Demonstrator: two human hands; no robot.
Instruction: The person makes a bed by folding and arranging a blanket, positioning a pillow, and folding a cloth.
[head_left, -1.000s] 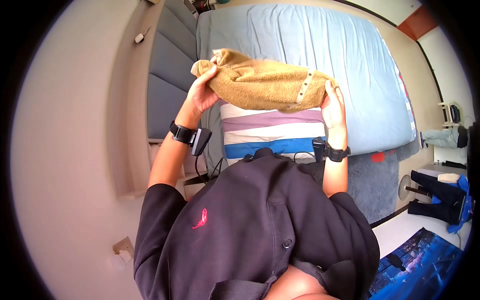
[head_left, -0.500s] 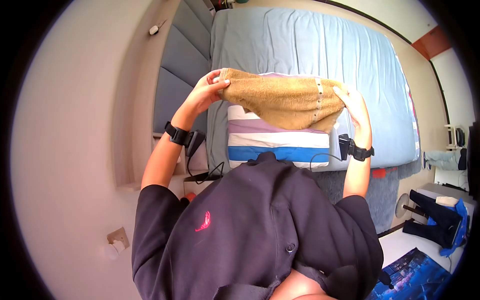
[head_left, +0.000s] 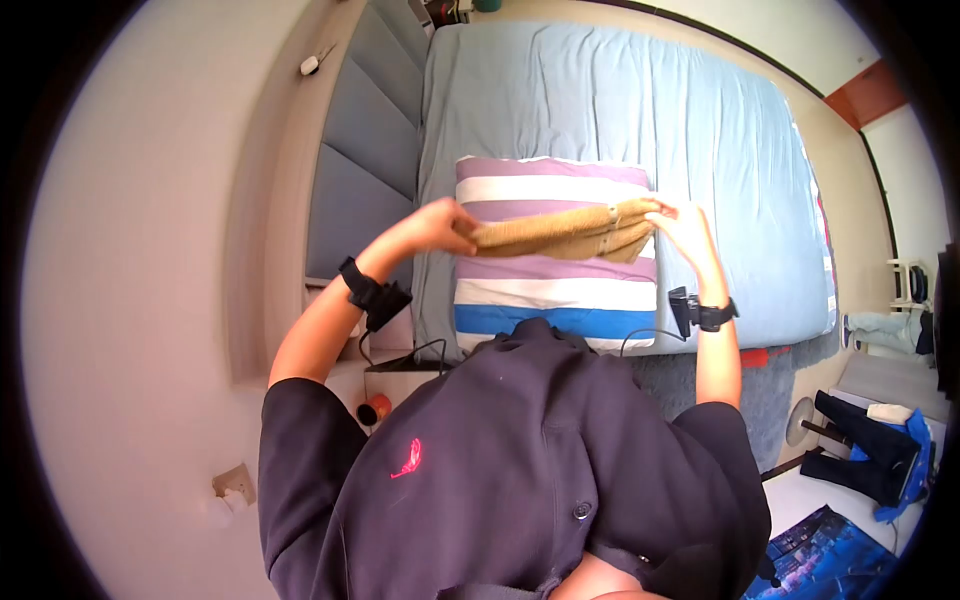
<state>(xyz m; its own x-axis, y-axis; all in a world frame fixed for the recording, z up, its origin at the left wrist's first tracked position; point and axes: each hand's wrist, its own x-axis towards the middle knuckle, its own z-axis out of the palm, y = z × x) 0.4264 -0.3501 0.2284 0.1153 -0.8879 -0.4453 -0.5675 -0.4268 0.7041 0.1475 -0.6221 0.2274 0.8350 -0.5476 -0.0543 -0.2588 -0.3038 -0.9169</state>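
Observation:
A tan towel with a spotted pale band near its right end is stretched between my two hands, above a striped pillow in purple, white and blue. My left hand pinches the towel's left end, fingers closed. At the other end my right hand grips the towel's upper corner between thumb and fingers. The towel hangs in a narrow, folded strip and hides part of the pillow. Under the pillow lies the light blue bed sheet.
A grey padded headboard borders the bed on the left. Dark trousers and blue cloth lie at the lower right, near a round stand base. Another person's legs show at the right edge. An orange-rimmed cup stands beside my left elbow.
Both hands have lowered the towel toward me, and it has gone from spread wide to a narrow strip. More of the striped pillow shows behind it.

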